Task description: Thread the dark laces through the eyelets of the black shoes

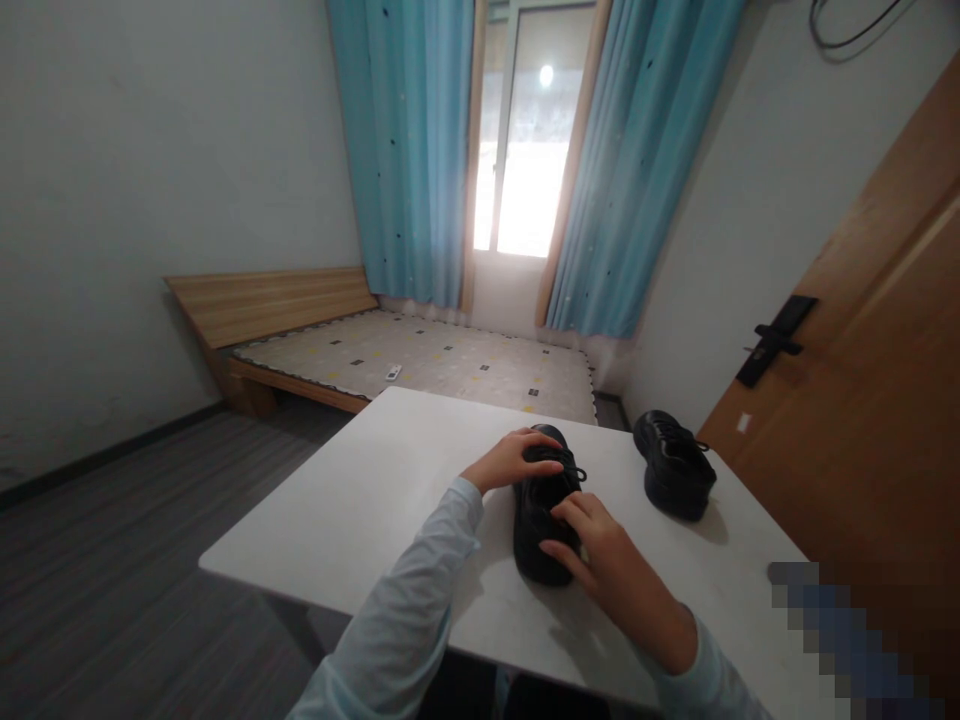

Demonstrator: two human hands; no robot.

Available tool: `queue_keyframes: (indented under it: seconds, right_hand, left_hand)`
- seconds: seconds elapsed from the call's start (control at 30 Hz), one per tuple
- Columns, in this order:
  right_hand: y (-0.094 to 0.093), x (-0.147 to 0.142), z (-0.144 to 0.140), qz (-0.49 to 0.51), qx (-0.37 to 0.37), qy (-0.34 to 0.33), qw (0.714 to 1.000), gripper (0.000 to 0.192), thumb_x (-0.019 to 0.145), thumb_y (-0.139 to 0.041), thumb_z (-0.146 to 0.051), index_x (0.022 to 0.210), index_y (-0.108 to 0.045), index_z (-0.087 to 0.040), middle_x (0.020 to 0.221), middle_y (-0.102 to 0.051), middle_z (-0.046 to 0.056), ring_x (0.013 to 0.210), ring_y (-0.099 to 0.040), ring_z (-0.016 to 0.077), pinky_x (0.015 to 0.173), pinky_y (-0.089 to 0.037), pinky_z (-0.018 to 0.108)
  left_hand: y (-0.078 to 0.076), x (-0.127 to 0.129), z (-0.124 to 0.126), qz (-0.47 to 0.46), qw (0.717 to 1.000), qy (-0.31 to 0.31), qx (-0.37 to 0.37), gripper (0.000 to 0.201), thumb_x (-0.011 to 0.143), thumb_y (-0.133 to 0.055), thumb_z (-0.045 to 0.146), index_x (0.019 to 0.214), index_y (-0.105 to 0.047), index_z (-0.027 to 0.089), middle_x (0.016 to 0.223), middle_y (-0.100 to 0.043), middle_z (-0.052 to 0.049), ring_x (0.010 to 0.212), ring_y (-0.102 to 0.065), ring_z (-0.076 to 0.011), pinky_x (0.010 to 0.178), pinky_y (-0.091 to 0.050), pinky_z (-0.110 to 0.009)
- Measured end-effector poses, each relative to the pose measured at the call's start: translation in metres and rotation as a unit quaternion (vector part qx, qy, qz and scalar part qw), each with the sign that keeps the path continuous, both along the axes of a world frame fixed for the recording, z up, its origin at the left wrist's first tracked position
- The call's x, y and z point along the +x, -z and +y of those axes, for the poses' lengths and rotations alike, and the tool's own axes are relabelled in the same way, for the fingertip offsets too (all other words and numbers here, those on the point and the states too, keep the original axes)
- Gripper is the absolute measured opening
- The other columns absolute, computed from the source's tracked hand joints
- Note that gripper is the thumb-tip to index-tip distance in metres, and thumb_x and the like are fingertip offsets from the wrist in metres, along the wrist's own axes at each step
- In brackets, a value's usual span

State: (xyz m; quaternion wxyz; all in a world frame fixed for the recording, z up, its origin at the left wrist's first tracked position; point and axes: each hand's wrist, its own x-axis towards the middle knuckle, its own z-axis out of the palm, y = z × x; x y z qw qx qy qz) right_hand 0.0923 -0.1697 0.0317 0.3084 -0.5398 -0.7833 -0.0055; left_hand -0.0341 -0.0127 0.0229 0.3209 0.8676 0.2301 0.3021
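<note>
A black lace-up shoe [551, 570] stands on the white table in front of me, its toe pointing away and its opening facing up. My left hand [517, 460] lies over the front of it, fingers and thumb closed about the laces and tongue. At the rear right side, my right hand [600, 550] grips the collar near the heel, thumb and fingers bent around the edge. A lace loop sticks out to the right of the left hand. The matching black shoe [675, 470] sits apart on the table's right side, untouched.
The white table [337, 500] has its far edge close to a bed [465, 360] with a bare patterned mattress. A small white object [394, 372] lies on the mattress. A wooden door [862, 350] with a black handle stands at right. A pixelated patch covers the lower right.
</note>
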Motion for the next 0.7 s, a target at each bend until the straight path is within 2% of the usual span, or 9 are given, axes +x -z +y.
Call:
queue_keyframes:
  seconds: [0.07, 0.2, 0.33, 0.47, 0.6, 0.7]
  right_hand:
    - [-0.017, 0.007, 0.003, 0.005, -0.021, -0.004, 1.000, 0.001, 0.082, -0.055, -0.021, 0.083, -0.055, -0.020, 0.083, -0.060, 0.005, 0.077, -0.057, 0.0195, 0.068, -0.047, 0.032]
    - [-0.044, 0.023, 0.018, -0.010, -0.016, 0.035, 0.999, 0.011, 0.085, -0.052, -0.028, 0.078, -0.055, -0.020, 0.075, -0.061, 0.003, 0.069, -0.057, 0.0173, 0.064, -0.044, 0.029]
    - [-0.057, 0.033, 0.041, -0.062, -0.013, 0.043, 0.997, 0.018, 0.086, -0.051, -0.031, 0.073, -0.055, -0.020, 0.069, -0.059, 0.002, 0.061, -0.054, 0.0151, 0.058, -0.040, 0.027]
    - [-0.054, 0.036, 0.061, -0.100, 0.017, 0.005, 0.995, 0.020, 0.086, -0.051, -0.033, 0.072, -0.052, -0.019, 0.069, -0.057, 0.001, 0.062, -0.052, 0.0142, 0.060, -0.039, 0.026]
    - [-0.038, 0.036, 0.071, -0.136, 0.031, -0.034, 0.990, 0.026, 0.079, -0.060, -0.041, 0.069, -0.049, -0.019, 0.069, -0.053, 0.001, 0.062, -0.050, 0.0147, 0.057, -0.038, 0.026]
    - [-0.024, 0.036, 0.073, -0.163, 0.021, -0.039, 0.986, 0.026, 0.072, -0.068, -0.038, 0.073, -0.051, -0.019, 0.076, -0.054, 0.002, 0.066, -0.053, 0.0159, 0.057, -0.040, 0.026]
  left_hand:
    - [0.001, -0.001, 0.000, 0.003, 1.000, 0.024, 0.017, 0.045, 0.070, -0.068, 0.041, 0.111, -0.062, 0.024, 0.111, -0.060, -0.006, 0.107, -0.053, -0.0205, 0.098, -0.039, -0.033]
    - [0.005, -0.001, 0.003, -0.007, 0.998, 0.050, 0.047, 0.048, 0.068, -0.071, 0.039, 0.111, -0.062, 0.022, 0.114, -0.060, -0.007, 0.108, -0.053, -0.0202, 0.098, -0.038, -0.032]
    - [0.007, 0.000, 0.005, 0.002, 0.998, 0.037, 0.046, 0.045, 0.069, -0.070, 0.036, 0.111, -0.062, 0.022, 0.114, -0.061, -0.006, 0.106, -0.054, -0.0199, 0.097, -0.039, -0.032]
    - [0.005, 0.000, 0.005, 0.015, 0.999, 0.025, 0.043, 0.046, 0.067, -0.071, 0.037, 0.110, -0.062, 0.021, 0.112, -0.062, -0.006, 0.105, -0.055, -0.0207, 0.096, -0.040, -0.033]
    - [0.005, 0.000, 0.006, 0.001, 0.998, 0.043, 0.053, 0.043, 0.069, -0.070, 0.037, 0.108, -0.063, 0.020, 0.110, -0.062, -0.006, 0.104, -0.055, -0.0198, 0.095, -0.040, -0.031]
    - [0.007, -0.001, 0.007, 0.000, 0.998, 0.043, 0.046, 0.045, 0.068, -0.070, 0.038, 0.108, -0.062, 0.020, 0.112, -0.061, -0.007, 0.104, -0.056, -0.0196, 0.094, -0.041, -0.030]
